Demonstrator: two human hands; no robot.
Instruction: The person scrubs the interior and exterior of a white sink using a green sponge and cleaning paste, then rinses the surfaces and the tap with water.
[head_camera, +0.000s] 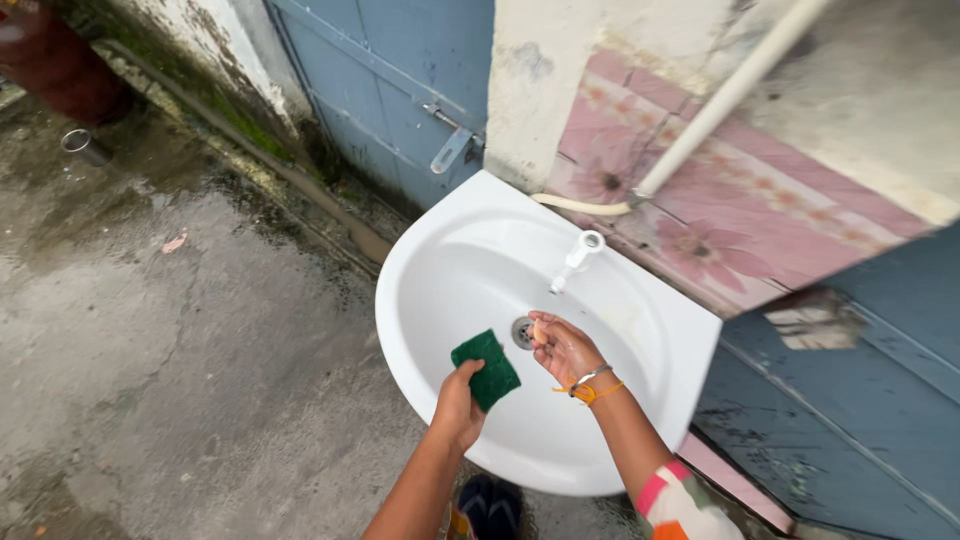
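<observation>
Over white basin (440, 300), left hand (458, 400) fingers gripping green scouring pad (487, 369), right hand (563, 345) fingers cupped, near drain (521, 332)

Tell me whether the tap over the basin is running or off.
Off, as far as shows: no stream falls from the white tap into the white basin under it.

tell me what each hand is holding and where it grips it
The left hand pinches the green scrub pad by its lower left edge. The right hand cups a small pale piece, perhaps soap, in its fingers over the sink.
</observation>
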